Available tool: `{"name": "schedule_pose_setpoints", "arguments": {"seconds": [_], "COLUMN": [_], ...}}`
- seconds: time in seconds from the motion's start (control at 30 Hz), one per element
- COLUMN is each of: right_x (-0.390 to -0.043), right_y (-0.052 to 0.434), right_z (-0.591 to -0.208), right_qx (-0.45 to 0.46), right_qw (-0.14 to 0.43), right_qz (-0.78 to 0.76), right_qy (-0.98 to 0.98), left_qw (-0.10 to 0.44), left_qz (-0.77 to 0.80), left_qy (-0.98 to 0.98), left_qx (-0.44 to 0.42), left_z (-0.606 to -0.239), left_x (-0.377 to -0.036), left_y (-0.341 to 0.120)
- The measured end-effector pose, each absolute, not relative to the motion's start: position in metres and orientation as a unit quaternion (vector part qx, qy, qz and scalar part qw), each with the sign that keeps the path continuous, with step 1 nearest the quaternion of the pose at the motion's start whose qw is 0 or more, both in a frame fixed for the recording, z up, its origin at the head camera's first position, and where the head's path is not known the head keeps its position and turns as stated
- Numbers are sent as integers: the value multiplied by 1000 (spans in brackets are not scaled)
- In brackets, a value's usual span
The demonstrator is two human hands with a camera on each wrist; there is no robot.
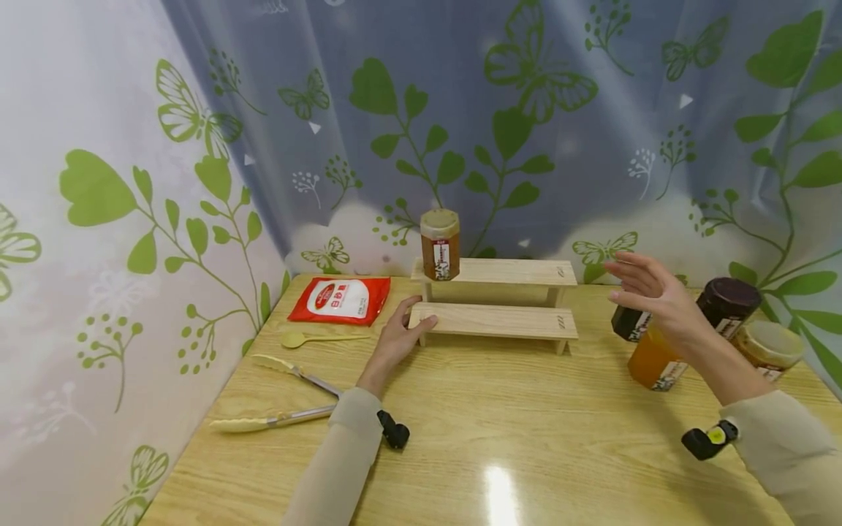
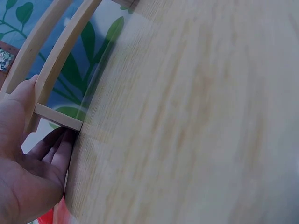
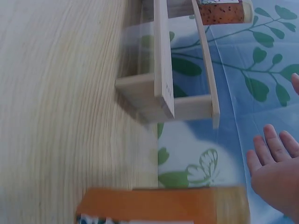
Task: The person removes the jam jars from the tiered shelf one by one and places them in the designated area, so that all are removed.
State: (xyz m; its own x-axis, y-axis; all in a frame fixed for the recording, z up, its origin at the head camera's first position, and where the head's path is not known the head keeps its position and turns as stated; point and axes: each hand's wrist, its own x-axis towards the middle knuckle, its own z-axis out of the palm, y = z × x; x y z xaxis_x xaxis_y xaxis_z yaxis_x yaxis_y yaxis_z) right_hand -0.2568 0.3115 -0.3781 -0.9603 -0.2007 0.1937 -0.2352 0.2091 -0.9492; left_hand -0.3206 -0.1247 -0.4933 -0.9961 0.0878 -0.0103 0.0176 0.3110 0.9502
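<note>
A two-tier wooden stand [image 1: 493, 321] stands toward the back of the table. My left hand [image 1: 397, 337] grips the left end of its lower tier, thumb over the board and fingers beside the leg, as the left wrist view shows the hand [image 2: 32, 163]. On the upper tier's left end sits a light-lidded jar [image 1: 440, 248] of reddish-brown filling. My right hand [image 1: 654, 296] is raised at the right, fingers extended and holding nothing, over an orange jar [image 1: 651, 358] and a dark jar [image 1: 630, 321]. The right wrist view shows an orange jar [image 3: 149, 205] close below.
Farther right are a dark-lidded jar [image 1: 730, 299] and a light-lidded jar [image 1: 768, 345]. A red and white packet [image 1: 340, 300], a yellow spoon [image 1: 296, 339] and tongs [image 1: 302, 416] lie on the left. A patterned curtain [image 1: 460, 131] hangs behind the table [image 1: 526, 431].
</note>
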Motion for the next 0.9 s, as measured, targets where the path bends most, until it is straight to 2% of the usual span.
{"name": "schedule_pose_setpoints", "arguments": {"seconds": [0.53,0.9], "right_x": [-303,-327], "right_y": [230,182], "right_z": [-368,-364], "right_qx": [151,153], "right_qw": [-37,-46], "right_qz": [643,657], "right_qy": [-750,-737], "left_qw": [27,34], "left_qz": [580,582], "left_qy": [814,812], "left_qx": [25,27], "left_z": [-488,-490], "left_x": [-321,-319], "left_y": [-126,-124]}}
